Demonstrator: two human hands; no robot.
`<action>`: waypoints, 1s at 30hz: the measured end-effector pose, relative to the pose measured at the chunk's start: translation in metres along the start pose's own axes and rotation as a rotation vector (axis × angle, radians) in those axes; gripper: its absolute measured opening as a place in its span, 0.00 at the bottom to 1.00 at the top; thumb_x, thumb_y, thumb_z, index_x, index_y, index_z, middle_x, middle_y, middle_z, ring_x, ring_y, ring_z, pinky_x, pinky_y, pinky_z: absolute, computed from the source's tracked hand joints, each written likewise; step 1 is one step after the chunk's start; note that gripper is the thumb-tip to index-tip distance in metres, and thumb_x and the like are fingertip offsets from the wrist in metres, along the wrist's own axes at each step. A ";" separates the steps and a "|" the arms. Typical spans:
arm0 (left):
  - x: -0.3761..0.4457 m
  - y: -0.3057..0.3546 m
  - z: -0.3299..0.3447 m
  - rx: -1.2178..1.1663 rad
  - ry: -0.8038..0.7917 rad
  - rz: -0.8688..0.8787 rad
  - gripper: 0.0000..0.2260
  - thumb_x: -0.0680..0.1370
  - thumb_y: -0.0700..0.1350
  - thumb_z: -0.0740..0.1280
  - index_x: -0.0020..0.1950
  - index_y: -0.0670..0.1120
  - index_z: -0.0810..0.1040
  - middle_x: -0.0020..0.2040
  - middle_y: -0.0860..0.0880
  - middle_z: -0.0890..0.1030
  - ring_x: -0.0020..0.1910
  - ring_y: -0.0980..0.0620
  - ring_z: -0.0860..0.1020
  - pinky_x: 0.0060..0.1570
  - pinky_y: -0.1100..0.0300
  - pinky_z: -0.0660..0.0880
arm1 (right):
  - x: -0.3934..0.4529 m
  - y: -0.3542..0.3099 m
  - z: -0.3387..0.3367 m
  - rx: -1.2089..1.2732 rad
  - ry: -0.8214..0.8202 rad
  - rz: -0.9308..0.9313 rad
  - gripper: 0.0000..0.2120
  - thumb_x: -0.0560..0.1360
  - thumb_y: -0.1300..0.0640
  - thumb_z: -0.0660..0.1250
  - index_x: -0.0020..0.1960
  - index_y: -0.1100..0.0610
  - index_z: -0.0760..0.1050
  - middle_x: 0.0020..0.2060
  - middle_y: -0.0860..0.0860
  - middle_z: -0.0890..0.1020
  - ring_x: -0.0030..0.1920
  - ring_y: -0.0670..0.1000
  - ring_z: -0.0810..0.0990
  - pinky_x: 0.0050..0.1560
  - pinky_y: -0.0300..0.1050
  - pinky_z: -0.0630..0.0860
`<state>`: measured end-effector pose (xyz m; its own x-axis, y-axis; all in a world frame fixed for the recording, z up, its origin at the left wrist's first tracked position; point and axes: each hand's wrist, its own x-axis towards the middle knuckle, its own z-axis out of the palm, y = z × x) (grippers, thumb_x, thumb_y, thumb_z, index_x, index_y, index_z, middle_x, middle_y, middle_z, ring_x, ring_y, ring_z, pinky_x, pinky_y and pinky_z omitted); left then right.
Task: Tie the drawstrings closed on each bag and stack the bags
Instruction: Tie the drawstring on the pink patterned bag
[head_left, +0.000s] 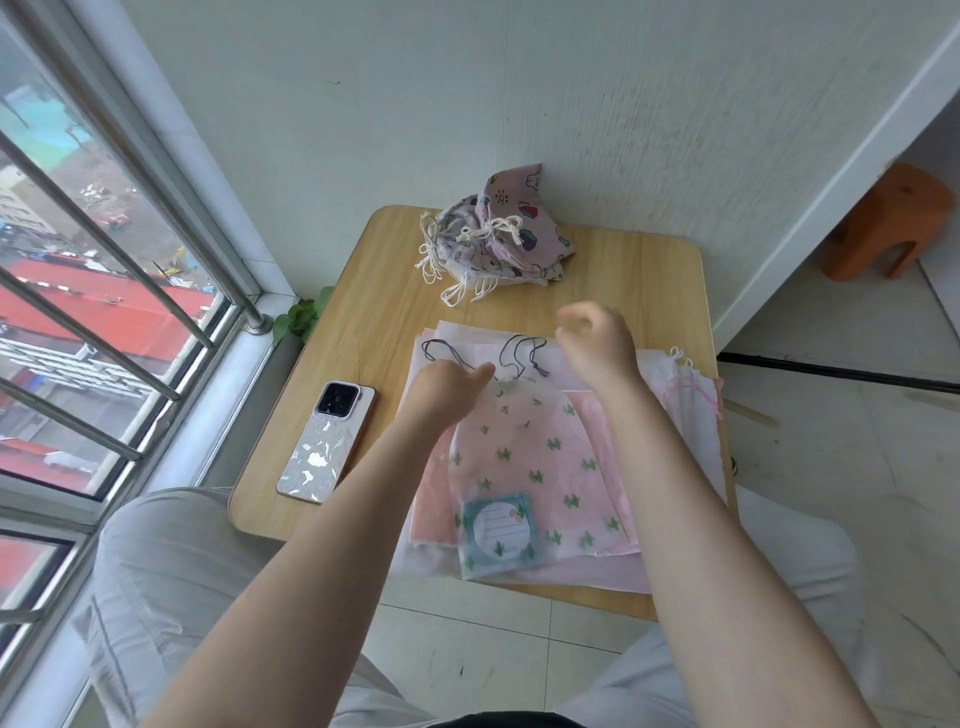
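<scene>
A sheer pink bag with green cactus print (535, 467) lies on top of a pile of flat pink and white bags (675, 415) on the small wooden table (363, 312). Its dark drawstrings (514, 351) loop out past its gathered neck. My left hand (447, 387) pinches the neck and string at the bag's top left. My right hand (597, 338) hovers blurred above the strings with fingers curled; whether it holds a cord cannot be made out. At the table's back lies a heap of tied printed bags (498, 239) with white cords.
A phone (327, 447) lies face down on the table's left side. A window with metal bars (104, 312) runs along the left. A white wall stands behind the table. An orange stool (883, 223) sits at the far right. My knees are under the table's near edge.
</scene>
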<state>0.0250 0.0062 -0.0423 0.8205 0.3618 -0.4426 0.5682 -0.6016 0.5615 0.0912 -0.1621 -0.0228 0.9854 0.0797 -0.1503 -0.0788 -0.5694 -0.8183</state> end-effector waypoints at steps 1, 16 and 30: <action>0.000 0.002 0.001 -0.015 -0.012 -0.009 0.25 0.79 0.58 0.61 0.30 0.45 0.60 0.28 0.48 0.64 0.27 0.50 0.64 0.30 0.57 0.61 | -0.001 0.002 0.002 -0.038 -0.034 0.017 0.09 0.74 0.59 0.63 0.49 0.57 0.81 0.49 0.54 0.83 0.51 0.53 0.80 0.50 0.46 0.75; -0.005 0.003 0.006 -0.604 -0.094 0.065 0.04 0.75 0.45 0.74 0.44 0.46 0.84 0.39 0.49 0.82 0.36 0.53 0.77 0.39 0.64 0.74 | -0.016 0.010 0.026 -0.150 -0.423 0.110 0.10 0.73 0.56 0.71 0.35 0.59 0.76 0.31 0.51 0.68 0.33 0.50 0.67 0.32 0.42 0.61; -0.016 0.015 0.002 -0.381 -0.348 0.160 0.10 0.76 0.46 0.67 0.48 0.43 0.85 0.34 0.52 0.78 0.36 0.54 0.73 0.45 0.64 0.71 | -0.017 -0.009 0.020 0.376 -0.206 -0.040 0.07 0.76 0.55 0.69 0.43 0.55 0.84 0.41 0.49 0.86 0.45 0.47 0.83 0.49 0.39 0.80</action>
<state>0.0200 -0.0099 -0.0284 0.8661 -0.0095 -0.4997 0.4734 -0.3051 0.8263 0.0723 -0.1421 -0.0241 0.9410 0.2795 -0.1910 -0.1282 -0.2279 -0.9652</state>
